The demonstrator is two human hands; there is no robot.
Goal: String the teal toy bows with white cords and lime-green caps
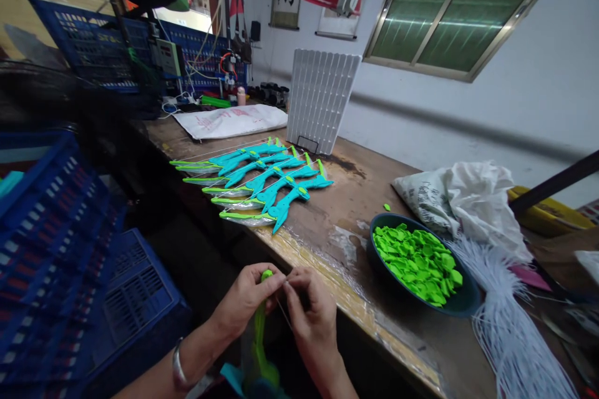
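My left hand is closed around the green tip of a teal and green toy bow that stands upright below the table edge. My right hand pinches a thin white string right at that tip, fingers pressed together. Both hands meet just in front of the wooden table. On the table lie several finished teal and green bows in a row, strung with white string. A dark bowl of small green plastic pieces sits to the right of my hands.
A bundle of white strings lies right of the bowl beside a crumpled white bag. A white ribbed crate stands at the back. Blue plastic crates stack up at my left. One loose green piece lies on the table.
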